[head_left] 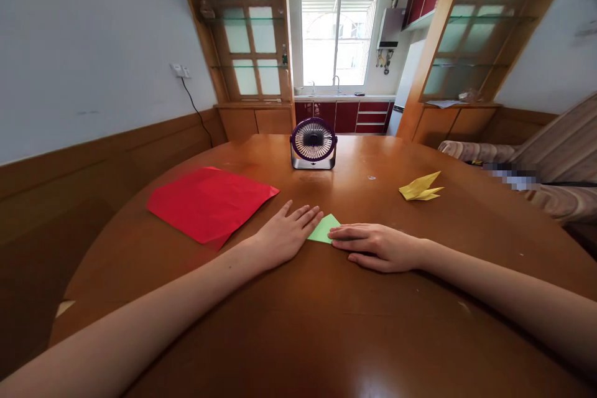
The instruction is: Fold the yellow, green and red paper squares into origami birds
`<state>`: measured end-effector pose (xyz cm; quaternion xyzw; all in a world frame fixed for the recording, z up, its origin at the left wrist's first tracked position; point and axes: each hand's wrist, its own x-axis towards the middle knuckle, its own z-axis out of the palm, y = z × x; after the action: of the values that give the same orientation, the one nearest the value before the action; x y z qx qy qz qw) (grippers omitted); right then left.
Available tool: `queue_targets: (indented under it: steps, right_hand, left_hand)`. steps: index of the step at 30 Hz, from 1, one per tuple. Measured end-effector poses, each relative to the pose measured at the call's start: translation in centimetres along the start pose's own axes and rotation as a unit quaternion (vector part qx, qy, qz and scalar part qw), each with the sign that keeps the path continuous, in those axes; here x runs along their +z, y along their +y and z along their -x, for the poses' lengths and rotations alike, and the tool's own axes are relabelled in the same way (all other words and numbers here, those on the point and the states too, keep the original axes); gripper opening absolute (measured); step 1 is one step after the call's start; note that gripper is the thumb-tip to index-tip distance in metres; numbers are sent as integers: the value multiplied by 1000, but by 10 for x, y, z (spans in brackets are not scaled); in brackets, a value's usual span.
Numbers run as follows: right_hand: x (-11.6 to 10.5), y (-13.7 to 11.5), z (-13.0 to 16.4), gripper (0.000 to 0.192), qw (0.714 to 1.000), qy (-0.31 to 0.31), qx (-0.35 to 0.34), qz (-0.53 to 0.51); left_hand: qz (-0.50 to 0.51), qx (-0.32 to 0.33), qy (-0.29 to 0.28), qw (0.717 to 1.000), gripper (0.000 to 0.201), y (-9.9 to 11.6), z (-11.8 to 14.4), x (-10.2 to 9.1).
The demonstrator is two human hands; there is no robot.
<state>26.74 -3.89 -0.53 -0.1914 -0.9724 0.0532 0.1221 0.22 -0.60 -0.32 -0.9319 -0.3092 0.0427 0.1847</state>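
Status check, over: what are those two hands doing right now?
Left hand flat, pressing the green paper. Right hand flat on its other side. Red paper sheet lies left, yellow folded paper right, both apart.

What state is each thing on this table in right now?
Green paper: folded, pressed flat under both hands.
Left hand: flat, open, on the paper's left edge.
Right hand: flat, fingers on the paper's right edge.
Red paper: unfolded, lying flat.
Yellow paper: folded into a shape.
Fan: upright; spinning unclear.

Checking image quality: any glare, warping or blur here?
Head view: window blown out white; its glare streaks the table; walls bow from wide-lens warping; a pixelated patch sits at right; both hands and green paper stay sharp.
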Motion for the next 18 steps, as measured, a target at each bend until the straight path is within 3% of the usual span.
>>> queue_targets:
  steps: [5, 10, 13, 18]
  right_hand:
    - [0, 0, 6, 35, 999, 33, -15, -17]
    - [-2, 0, 16, 30, 995, 74, -20, -70]
    - [-2, 1, 17, 29, 992, 81, -14, -93]
    - [0, 3, 17, 28, 990, 91, -16, -105]
  left_hand:
    - [18, 9, -54, 998, 62, -1, 0, -8]
    - [60, 5, -57, 997, 66, -7, 1, -7]
    - [73, 22, -20, 997, 61, -13, -1, -4]
    - [102, 56, 111, 987, 35, -15, -17, 0]
